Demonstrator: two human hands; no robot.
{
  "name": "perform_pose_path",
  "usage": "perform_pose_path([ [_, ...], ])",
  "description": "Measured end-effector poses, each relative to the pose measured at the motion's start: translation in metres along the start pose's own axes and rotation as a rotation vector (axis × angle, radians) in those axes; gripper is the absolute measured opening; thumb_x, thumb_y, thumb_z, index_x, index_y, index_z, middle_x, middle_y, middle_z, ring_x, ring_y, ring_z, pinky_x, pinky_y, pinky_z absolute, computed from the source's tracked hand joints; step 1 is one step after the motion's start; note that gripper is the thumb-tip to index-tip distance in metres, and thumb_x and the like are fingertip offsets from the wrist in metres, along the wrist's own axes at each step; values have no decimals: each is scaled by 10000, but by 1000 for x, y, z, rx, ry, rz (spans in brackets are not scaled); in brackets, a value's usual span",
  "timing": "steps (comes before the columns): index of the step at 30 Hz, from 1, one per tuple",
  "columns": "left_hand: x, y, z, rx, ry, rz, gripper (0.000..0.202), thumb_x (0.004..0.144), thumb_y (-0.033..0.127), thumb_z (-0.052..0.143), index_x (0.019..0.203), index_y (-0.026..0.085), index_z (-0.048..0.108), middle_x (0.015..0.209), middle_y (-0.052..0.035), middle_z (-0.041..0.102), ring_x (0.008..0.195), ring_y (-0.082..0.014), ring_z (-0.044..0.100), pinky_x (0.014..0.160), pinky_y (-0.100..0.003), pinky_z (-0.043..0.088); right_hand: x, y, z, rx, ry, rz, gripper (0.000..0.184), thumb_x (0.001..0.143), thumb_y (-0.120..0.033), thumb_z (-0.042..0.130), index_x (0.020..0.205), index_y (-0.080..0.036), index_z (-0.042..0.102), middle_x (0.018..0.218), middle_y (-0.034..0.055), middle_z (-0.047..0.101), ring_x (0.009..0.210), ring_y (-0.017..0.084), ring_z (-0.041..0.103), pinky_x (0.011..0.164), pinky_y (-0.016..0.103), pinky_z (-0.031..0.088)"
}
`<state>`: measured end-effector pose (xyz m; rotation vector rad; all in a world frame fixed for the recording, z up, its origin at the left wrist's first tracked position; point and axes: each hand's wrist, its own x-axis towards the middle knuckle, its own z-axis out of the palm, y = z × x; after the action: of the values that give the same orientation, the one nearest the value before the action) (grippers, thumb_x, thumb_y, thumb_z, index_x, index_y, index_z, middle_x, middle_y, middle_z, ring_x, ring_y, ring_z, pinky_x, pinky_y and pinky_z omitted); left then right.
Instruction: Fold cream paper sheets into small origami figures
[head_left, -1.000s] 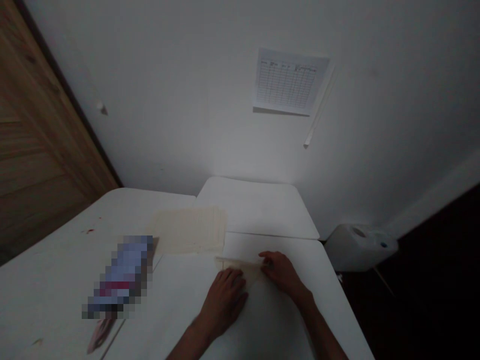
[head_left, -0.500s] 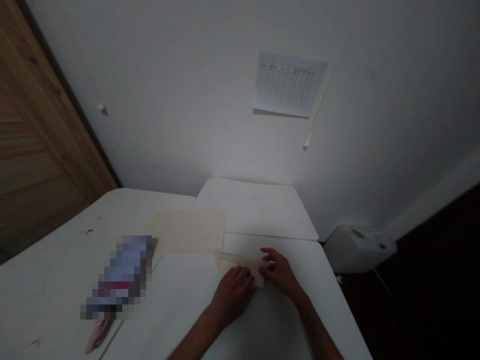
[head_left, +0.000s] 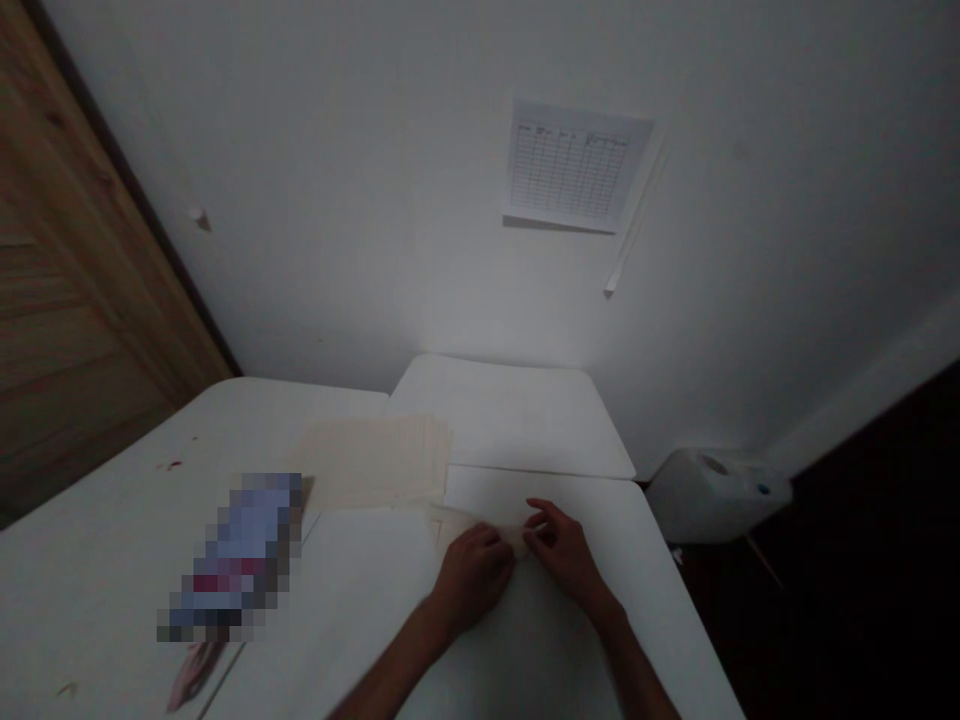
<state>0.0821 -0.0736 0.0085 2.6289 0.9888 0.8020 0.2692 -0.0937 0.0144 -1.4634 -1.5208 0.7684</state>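
A cream paper sheet (head_left: 448,526) lies on the white table in front of me, its right part between my hands. My left hand (head_left: 477,578) is closed on it, with bent fingers gripping the near side. My right hand (head_left: 561,550) pinches the right end between thumb and fingers, while one finger sticks out above. Both hands cover much of the sheet, so how it is folded there cannot be made out. Just to the left and farther back, a stack of similar cream sheets (head_left: 375,462) lies flat, its edges slightly fanned.
A blurred-out bluish item (head_left: 244,550) with a pink end (head_left: 196,672) lies on the left of the white table (head_left: 360,620). A printed form (head_left: 574,165) hangs on the wall. Right of the table stands a white box-like container (head_left: 716,495). A wooden door (head_left: 90,260) is at left.
The end of the sheet between my hands has moved up and away from me, and less of it shows. My left hand has shifted slightly right, closer to my right hand.
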Motion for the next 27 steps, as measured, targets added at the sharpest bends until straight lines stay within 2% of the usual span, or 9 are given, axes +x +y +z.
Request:
perform_pose_path([
  [6, 6, 1, -1, -57, -44, -71, 166, 834, 236, 597, 676, 203, 637, 724, -26, 590, 760, -183, 567, 692, -290, 461, -13, 3, 2, 36, 39, -2, 381, 808, -271, 578, 1183, -206, 572, 886, 28, 678, 676, 157, 664, 652, 289, 555],
  [9, 6, 2, -2, -79, -69, -88, 166, 824, 216, 600, 668, 211, 653, 703, -18, 596, 752, -181, 575, 707, -289, 462, -15, 1, 3, 42, 60, -18, 362, 808, -263, 580, 1165, -206, 584, 863, 24, 678, 698, 163, 668, 686, 299, 557],
  [13, 6, -1, -2, -103, -62, -152, 134, 812, 179, 598, 709, 212, 677, 772, -23, 632, 771, -177, 590, 701, -272, 463, -16, 0, 5, 29, 84, -17, 357, 815, -265, 578, 1166, -202, 581, 899, 37, 683, 714, 167, 669, 695, 299, 558],
  [20, 4, -5, 3, -69, -73, -175, 159, 834, 160, 562, 726, 195, 673, 784, -36, 622, 778, -180, 593, 709, -268, 453, -35, 1, 8, -185, 252, -74, 206, 857, -212, 505, 1026, -200, 621, 949, 62, 667, 796, 186, 641, 752, 309, 524],
  [23, 4, -4, 6, -53, -85, -190, 169, 844, 167, 558, 719, 188, 670, 783, -42, 618, 780, -184, 589, 714, -271, 449, -47, -1, 9, -333, 180, -164, 207, 875, -150, 465, 992, -203, 627, 927, 59, 629, 827, 182, 606, 767, 302, 496],
  [27, 6, -4, 8, -48, -98, -220, 188, 853, 164, 550, 715, 185, 677, 772, -39, 617, 755, -174, 589, 711, -261, 445, -55, -4, 12, -537, 68, -230, 269, 892, -120, 462, 1083, -221, 622, 922, 54, 589, 867, 183, 564, 784, 295, 465],
])
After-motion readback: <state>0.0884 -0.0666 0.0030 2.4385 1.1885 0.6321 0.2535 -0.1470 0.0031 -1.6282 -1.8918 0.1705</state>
